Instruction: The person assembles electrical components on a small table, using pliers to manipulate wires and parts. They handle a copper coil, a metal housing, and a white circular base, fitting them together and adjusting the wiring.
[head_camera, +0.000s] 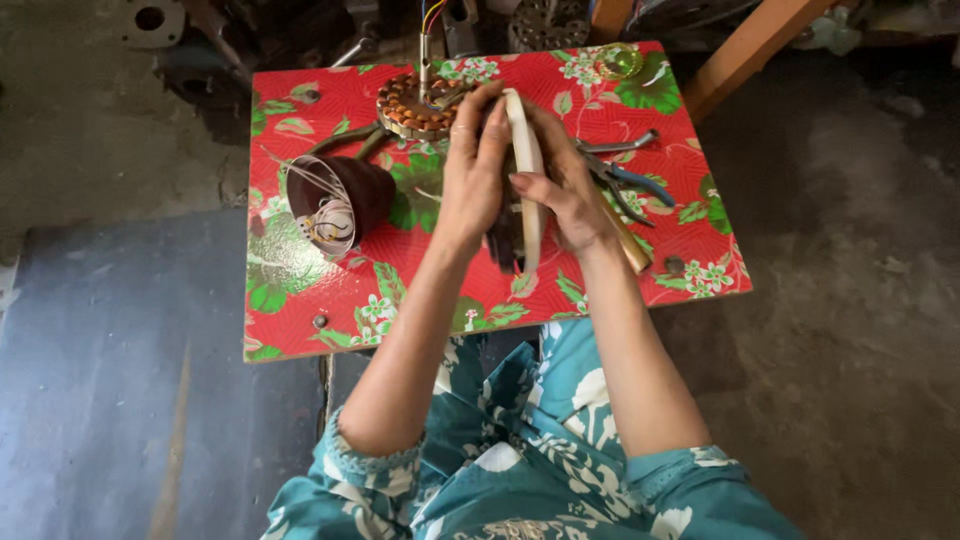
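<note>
Holding a cream strip (527, 160) upright between them, the left hand (472, 165) and right hand (565, 190) both close their fingers on it above the counter (330, 310). Behind them lies a wound stator (412, 105); a spool of wire (335, 200) sits left, pliers (625, 175) right. How much winding remains cannot be told. Bare grey floor (850, 250) surrounds the red floral counter.

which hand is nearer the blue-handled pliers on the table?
Right. The right hand sits just beside the pliers, its knuckles almost at the handles, gripping a pale flat strip. The left hand is on the far side of that strip, further off.
</note>
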